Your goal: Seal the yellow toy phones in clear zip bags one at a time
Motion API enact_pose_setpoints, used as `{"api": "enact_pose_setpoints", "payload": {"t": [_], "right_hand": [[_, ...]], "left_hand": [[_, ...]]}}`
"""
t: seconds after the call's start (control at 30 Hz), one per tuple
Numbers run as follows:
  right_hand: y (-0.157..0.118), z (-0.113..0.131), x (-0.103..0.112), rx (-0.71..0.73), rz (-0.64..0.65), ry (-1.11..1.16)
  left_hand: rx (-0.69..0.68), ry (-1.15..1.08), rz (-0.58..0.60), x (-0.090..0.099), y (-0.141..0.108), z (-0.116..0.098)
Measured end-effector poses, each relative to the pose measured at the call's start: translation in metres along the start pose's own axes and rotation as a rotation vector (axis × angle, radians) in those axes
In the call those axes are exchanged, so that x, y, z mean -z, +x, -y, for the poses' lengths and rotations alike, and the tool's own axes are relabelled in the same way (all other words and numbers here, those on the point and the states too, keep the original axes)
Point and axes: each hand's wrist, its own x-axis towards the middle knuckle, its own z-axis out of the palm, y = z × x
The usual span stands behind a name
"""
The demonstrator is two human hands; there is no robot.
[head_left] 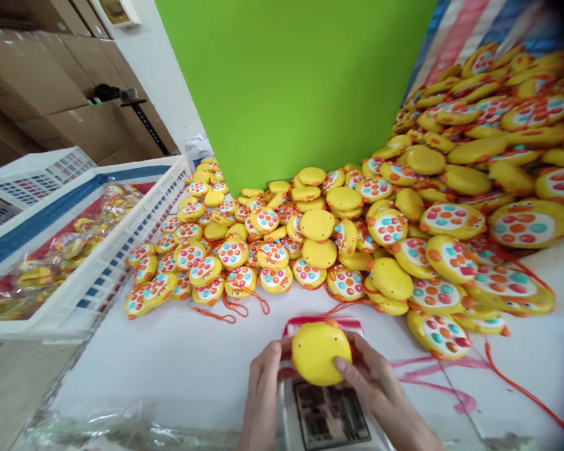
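A rounded yellow toy (320, 357) is held between my two hands, its plain back with small dark holes turned up and an orange bit at its top edge. My left hand (267, 376) grips its left side, the fingertips partly hidden behind it. On the right, my right hand (373, 379) closes round the other side, with the thumb lying across the back. Under the toy is a white device with a dark glossy panel (333, 414). A pink-and-white edge (355, 324) shows just beyond the toy.
A heap of similar yellow toys with coloured dots (267, 254) spreads over the white table (178, 357), rising high at right. Behind stands a green board (301, 81). A white basket (178, 169) at left holds bagged toys. Red cords trail on the table.
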Motion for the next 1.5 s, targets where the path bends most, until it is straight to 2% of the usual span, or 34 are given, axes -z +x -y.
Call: {"api": "enact_pose_setpoints", "payload": {"t": [0.1,0.2,0.27,0.33,0.47,0.53,0.63,0.77,0.87,0.9,0.97,1.03,1.07,1.13,1.2,1.27,1.37,1.5], "right_hand": [[0.002,0.000,0.007,-0.085,-0.109,0.163],[0.002,0.001,0.015,-0.132,-0.162,0.294],[0.001,0.001,0.020,-0.162,-0.183,0.339],[0.000,0.001,0.025,-0.185,-0.219,0.345],[-0.002,0.005,0.031,-0.142,-0.269,0.215],[-0.003,0.010,0.031,-0.062,-0.216,0.015],[-0.004,0.015,0.027,0.092,-0.111,-0.403],[-0.006,0.006,0.024,0.293,-0.055,-0.753],[-0.007,-0.002,0.031,0.350,-0.029,-0.856],[-0.007,-0.003,0.034,0.342,-0.014,-0.871],[-0.009,-0.002,0.039,0.320,0.003,-0.892],[-0.010,-0.001,0.043,0.335,-0.008,-0.911],[-0.011,0.000,0.044,0.347,-0.018,-0.921],[-0.012,0.002,0.045,0.361,-0.023,-0.928],[-0.010,0.007,0.044,0.375,0.001,-0.923],[-0.006,0.017,0.044,0.375,0.051,-0.944],[0.000,0.033,0.042,0.329,0.155,-1.027],[0.000,0.042,0.029,0.318,0.404,-1.154]], "left_hand": [[-0.314,0.528,0.024,-0.005,0.000,0.012],[-0.657,0.921,0.065,-0.020,0.002,0.036],[-0.803,1.129,0.025,-0.030,0.005,0.052],[-0.883,1.252,-0.009,-0.035,0.009,0.063],[-0.945,1.304,-0.012,-0.036,0.012,0.067],[-0.994,1.280,0.025,-0.036,0.010,0.067],[-1.057,1.211,0.105,-0.038,0.006,0.066],[-1.137,1.075,0.155,-0.039,-0.001,0.059],[-1.117,0.983,0.200,-0.028,-0.006,0.040],[-1.104,0.946,0.174,-0.022,-0.007,0.033],[-1.017,0.834,0.035,-0.009,-0.007,0.016],[-0.754,0.705,-0.125,0.001,-0.005,0.002],[-0.583,0.646,-0.160,0.004,-0.003,-0.003],[-0.286,0.551,-0.093,0.004,0.002,-0.008],[-0.144,0.448,0.050,-0.001,0.009,-0.007],[-0.109,0.357,0.107,-0.008,0.014,-0.003],[-0.127,0.336,0.075,-0.017,0.021,0.000],[-0.128,0.370,0.105,-0.021,0.024,0.000]]}}
